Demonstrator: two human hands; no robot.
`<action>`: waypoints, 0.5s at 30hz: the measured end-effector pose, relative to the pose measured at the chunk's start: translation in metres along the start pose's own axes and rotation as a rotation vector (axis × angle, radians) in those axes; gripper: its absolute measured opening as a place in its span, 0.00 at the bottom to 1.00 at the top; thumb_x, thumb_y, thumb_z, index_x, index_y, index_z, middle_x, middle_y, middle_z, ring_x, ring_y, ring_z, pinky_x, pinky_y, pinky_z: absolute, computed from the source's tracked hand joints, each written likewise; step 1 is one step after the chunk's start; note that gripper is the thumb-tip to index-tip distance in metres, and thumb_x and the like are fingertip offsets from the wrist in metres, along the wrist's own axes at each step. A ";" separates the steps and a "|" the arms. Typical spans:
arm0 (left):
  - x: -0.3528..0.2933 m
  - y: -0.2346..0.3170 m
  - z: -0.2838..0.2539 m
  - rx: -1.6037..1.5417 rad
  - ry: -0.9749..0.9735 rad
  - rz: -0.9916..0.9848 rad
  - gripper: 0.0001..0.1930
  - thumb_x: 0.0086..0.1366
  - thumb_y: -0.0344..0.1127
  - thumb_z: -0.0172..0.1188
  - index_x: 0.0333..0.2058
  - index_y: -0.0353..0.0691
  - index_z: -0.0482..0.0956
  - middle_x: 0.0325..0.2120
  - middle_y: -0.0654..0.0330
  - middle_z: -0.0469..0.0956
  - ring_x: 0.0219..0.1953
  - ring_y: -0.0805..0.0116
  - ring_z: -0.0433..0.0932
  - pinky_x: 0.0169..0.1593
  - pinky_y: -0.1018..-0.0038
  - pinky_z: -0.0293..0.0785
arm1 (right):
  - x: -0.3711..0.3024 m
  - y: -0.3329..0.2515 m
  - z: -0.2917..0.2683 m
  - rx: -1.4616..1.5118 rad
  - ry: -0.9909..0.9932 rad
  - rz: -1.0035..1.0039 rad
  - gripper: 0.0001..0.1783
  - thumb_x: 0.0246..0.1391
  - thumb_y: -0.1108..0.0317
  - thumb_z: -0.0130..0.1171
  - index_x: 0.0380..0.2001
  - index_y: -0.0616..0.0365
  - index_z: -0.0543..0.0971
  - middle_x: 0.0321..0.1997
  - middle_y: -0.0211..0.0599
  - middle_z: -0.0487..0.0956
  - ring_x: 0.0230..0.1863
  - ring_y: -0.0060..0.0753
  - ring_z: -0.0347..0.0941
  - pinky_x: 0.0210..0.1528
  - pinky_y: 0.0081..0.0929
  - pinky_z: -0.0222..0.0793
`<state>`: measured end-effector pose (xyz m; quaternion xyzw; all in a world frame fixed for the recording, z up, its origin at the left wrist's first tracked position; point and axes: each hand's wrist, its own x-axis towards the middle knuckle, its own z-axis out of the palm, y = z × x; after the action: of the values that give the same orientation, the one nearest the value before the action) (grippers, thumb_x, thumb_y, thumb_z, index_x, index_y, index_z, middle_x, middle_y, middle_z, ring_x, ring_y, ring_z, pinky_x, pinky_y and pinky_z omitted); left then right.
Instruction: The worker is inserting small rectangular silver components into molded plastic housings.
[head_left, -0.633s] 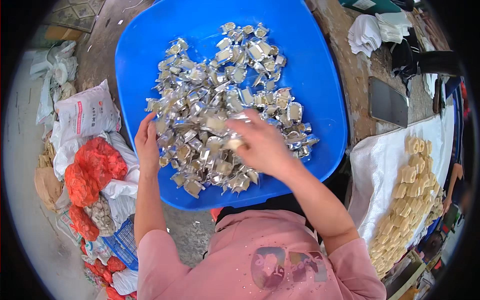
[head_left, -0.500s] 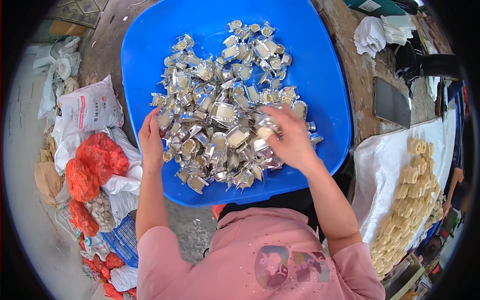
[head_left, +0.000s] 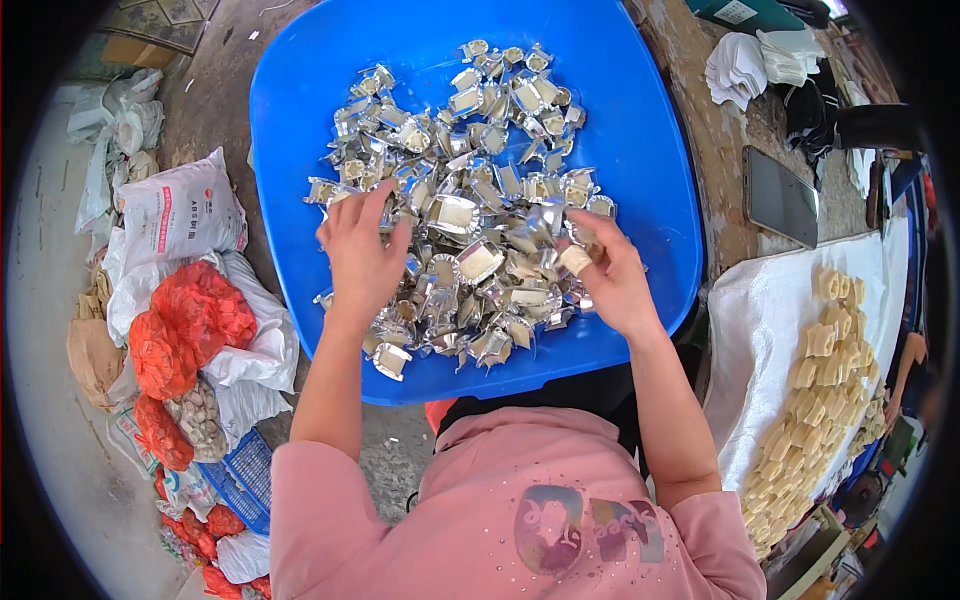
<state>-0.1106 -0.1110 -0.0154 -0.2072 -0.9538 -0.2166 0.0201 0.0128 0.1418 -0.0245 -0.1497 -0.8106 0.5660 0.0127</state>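
Note:
A big blue plastic tub (head_left: 640, 150) holds a heap of small silver foil cups (head_left: 470, 200). My left hand (head_left: 360, 250) lies palm down on the left side of the heap, fingers spread over the foil cups. My right hand (head_left: 605, 270) is at the right edge of the heap and pinches a small pale yellow piece (head_left: 575, 260) between thumb and fingers. Both forearms come up from the lower edge, over my pink shirt.
A white cloth (head_left: 770, 320) at the right carries rows of pale yellow pieces (head_left: 820, 390). A dark phone (head_left: 780, 197) and white folded cloths (head_left: 745, 65) lie on the worn table at the upper right. White sacks (head_left: 180, 210) and red net bags (head_left: 190, 320) sit on the floor at the left.
My right hand has moved right across the heap to its right edge. My left hand has shifted from the tub's left rim onto the foil cups.

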 end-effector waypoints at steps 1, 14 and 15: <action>0.008 0.005 0.002 -0.014 -0.040 -0.042 0.24 0.55 0.31 0.61 0.52 0.44 0.73 0.44 0.52 0.74 0.49 0.53 0.70 0.55 0.58 0.61 | 0.001 -0.004 0.004 0.155 -0.025 0.015 0.25 0.50 0.80 0.55 0.54 0.59 0.72 0.46 0.39 0.73 0.43 0.29 0.71 0.45 0.23 0.67; 0.012 0.011 -0.010 -1.175 0.015 -0.438 0.17 0.57 0.18 0.53 0.46 0.35 0.75 0.37 0.57 0.78 0.40 0.63 0.79 0.43 0.71 0.76 | -0.011 0.033 -0.010 0.284 0.036 0.168 0.25 0.52 0.84 0.50 0.55 0.62 0.68 0.49 0.39 0.75 0.46 0.30 0.74 0.52 0.27 0.69; 0.007 0.022 -0.011 -1.392 -0.058 -0.519 0.18 0.56 0.16 0.52 0.46 0.34 0.73 0.40 0.57 0.78 0.44 0.62 0.79 0.45 0.71 0.76 | -0.012 0.037 -0.010 0.237 0.019 0.138 0.25 0.52 0.84 0.50 0.55 0.62 0.69 0.50 0.40 0.75 0.46 0.32 0.75 0.52 0.27 0.69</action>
<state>-0.1086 -0.0952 0.0042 0.0544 -0.6144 -0.7631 -0.1930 0.0350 0.1591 -0.0530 -0.2079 -0.7256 0.6559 -0.0012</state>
